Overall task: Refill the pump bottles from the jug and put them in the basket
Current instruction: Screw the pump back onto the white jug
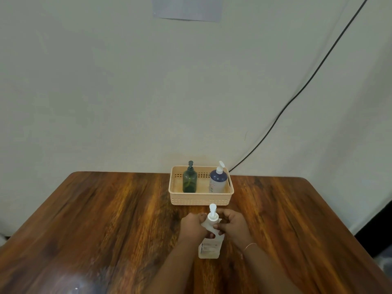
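No text could be read. Label on white pump bottle (209, 249) carried small print and a blue mark at left edge, too blurred to make out. White-and-blue bottle (216, 183) in basket (201, 200) bore coloured print down its side, too small. Pale sheet (187, 8) on wall (106, 81) was blurred, nothing legible.

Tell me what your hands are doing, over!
Left hand, right hand both grip white bottle by its neck. Green bottle, blue bottle in basket. Nothing between it and basket.
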